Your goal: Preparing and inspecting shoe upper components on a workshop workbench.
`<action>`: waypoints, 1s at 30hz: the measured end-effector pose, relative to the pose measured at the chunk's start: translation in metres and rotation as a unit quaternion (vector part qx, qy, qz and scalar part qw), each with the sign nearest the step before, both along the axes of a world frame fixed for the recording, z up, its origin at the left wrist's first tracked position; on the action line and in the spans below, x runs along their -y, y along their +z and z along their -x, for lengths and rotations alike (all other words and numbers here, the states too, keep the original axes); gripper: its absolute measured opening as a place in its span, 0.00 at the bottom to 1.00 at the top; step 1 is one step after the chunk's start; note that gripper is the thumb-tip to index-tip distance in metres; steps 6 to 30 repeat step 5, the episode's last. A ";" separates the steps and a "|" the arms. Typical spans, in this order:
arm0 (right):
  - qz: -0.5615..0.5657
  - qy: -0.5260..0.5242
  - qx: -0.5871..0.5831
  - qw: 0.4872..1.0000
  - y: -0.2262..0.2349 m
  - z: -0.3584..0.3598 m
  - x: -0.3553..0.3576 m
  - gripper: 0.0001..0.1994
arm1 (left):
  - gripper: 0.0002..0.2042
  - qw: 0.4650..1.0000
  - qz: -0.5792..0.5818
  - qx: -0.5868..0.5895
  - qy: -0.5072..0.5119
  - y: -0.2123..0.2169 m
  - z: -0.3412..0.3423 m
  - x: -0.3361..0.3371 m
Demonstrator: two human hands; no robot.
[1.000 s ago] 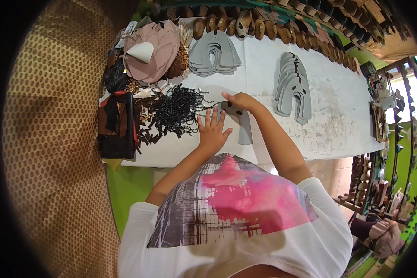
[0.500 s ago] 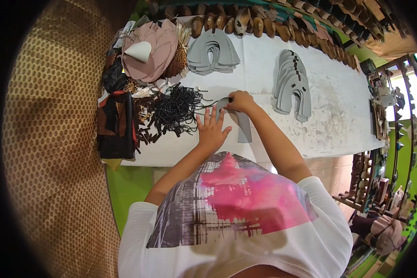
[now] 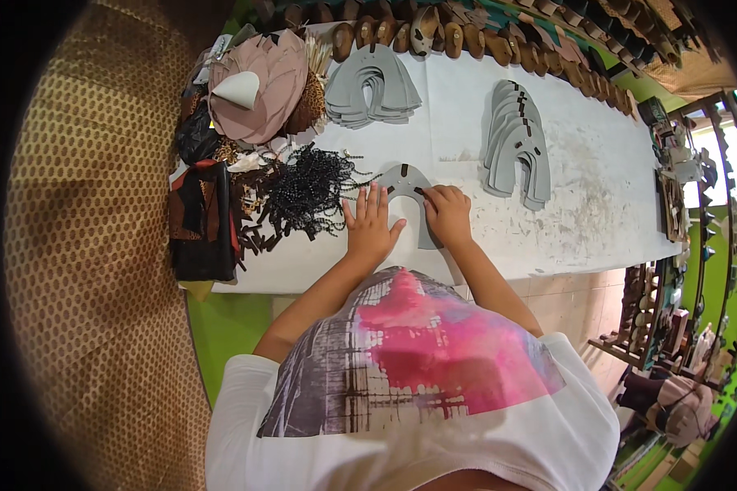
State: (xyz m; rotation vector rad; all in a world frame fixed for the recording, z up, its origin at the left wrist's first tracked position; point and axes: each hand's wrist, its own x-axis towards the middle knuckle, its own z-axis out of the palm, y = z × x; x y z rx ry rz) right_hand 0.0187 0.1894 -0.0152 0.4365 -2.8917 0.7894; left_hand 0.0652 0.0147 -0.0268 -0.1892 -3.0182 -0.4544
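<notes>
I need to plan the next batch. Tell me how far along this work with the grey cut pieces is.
Looks done: a fanned stack with dark tabs lies to the right on the white table. In hand: one grey U-shaped piece, left hand flat beside it, right hand pressing on its right arm. Apparently left: the plain grey stack at the far edge.

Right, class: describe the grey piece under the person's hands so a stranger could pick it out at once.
Start at the long white table. Near its front edge, right of the black cord tangle, lies a single grey horseshoe-shaped piece under the left hand and right hand. Unlike the two grey stacks behind, it lies alone.
</notes>
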 end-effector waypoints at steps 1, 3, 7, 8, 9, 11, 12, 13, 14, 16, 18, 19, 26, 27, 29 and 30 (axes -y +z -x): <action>-0.010 -0.002 -0.034 0.999 -0.002 -0.005 0.001 0.13 | 0.35 1.000 0.003 0.000 0.001 0.000 0.000 -0.001; -0.019 -0.007 -0.067 0.998 -0.005 -0.010 0.002 0.12 | 0.35 1.000 0.007 0.002 0.001 0.000 0.001 -0.001; -0.036 0.000 -0.076 0.997 -0.007 -0.012 0.002 0.15 | 0.35 1.000 0.015 0.008 0.002 0.000 0.001 -0.002; -0.036 0.000 -0.076 0.997 -0.007 -0.012 0.002 0.15 | 0.35 1.000 0.015 0.008 0.002 0.000 0.001 -0.002; -0.036 0.000 -0.076 0.997 -0.007 -0.012 0.002 0.15 | 0.35 1.000 0.015 0.008 0.002 0.000 0.001 -0.002; -0.036 0.000 -0.076 0.997 -0.007 -0.012 0.002 0.15 | 0.35 1.000 0.015 0.008 0.002 0.000 0.001 -0.002; -0.036 0.000 -0.076 0.997 -0.007 -0.012 0.002 0.15 | 0.35 1.000 0.015 0.008 0.002 0.000 0.001 -0.002; -0.036 0.000 -0.076 0.997 -0.007 -0.012 0.002 0.15 | 0.35 1.000 0.015 0.008 0.002 0.000 0.001 -0.002; -0.036 0.000 -0.076 0.997 -0.007 -0.012 0.002 0.15 | 0.35 1.000 0.015 0.008 0.002 0.000 0.001 -0.002; -0.036 0.000 -0.076 0.997 -0.007 -0.012 0.002 0.15 | 0.35 1.000 0.015 0.008 0.002 0.000 0.001 -0.002; -0.036 0.000 -0.076 0.997 -0.007 -0.012 0.002 0.15 | 0.35 1.000 0.015 0.008 0.002 0.000 0.001 -0.002; -0.036 0.000 -0.076 0.997 -0.007 -0.012 0.002 0.15 | 0.35 1.000 0.015 0.008 0.002 0.000 0.001 -0.002; -0.036 0.000 -0.076 0.997 -0.007 -0.012 0.002 0.15 | 0.35 1.000 0.015 0.008 0.002 0.000 0.001 -0.002; -0.036 0.000 -0.076 0.997 -0.007 -0.012 0.002 0.15 | 0.35 1.000 0.015 0.008 0.002 0.000 0.001 -0.002; -0.036 0.000 -0.076 0.997 -0.007 -0.012 0.002 0.15 | 0.35 1.000 0.015 0.008 0.002 0.000 0.001 -0.002; -0.036 0.000 -0.076 0.997 -0.007 -0.012 0.002 0.15 | 0.35 1.000 0.015 0.008 0.002 0.000 0.001 -0.002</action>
